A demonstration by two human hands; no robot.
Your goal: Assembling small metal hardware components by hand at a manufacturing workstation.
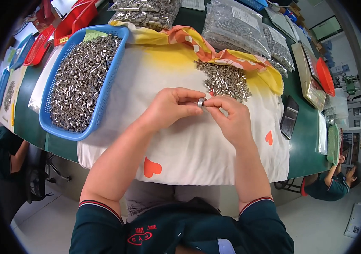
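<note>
Metal piece (201,102), one, small, silvery and ring-like: raised near the middle of the head view, over the bench; clock bearings that I give below are taken from it.

Left grip (176,106), one: thumb and fingers closed on the metal piece, reaching in from 8 o'clock.

Right grip (232,120), one: thumb and forefinger drawn together at the piece's 3 o'clock side; whether they pinch it or only touch it, I cannot tell.

Cloth (184,156), one, white with red hearts and a yellow and orange border, bunched along its far edge: spread beneath both forearms.

Loose heap (229,82) of short silvery parts: on the cloth at 1 to 2 o'clock, just beyond the right grip.

Blue basket (71,135), one, perforated, well filled with similar parts: at 9 to 10 o'clock.

Clear bags of metal parts: one (146,12) at 11 o'clock, others (233,27) at 1 o'clock.

Phone (289,117), one, dark: at 3 o'clock, beside the cloth on the green bench (305,148).

Co-worker (332,182), one, dark shirt: at 4 o'clock, well apart.
</note>
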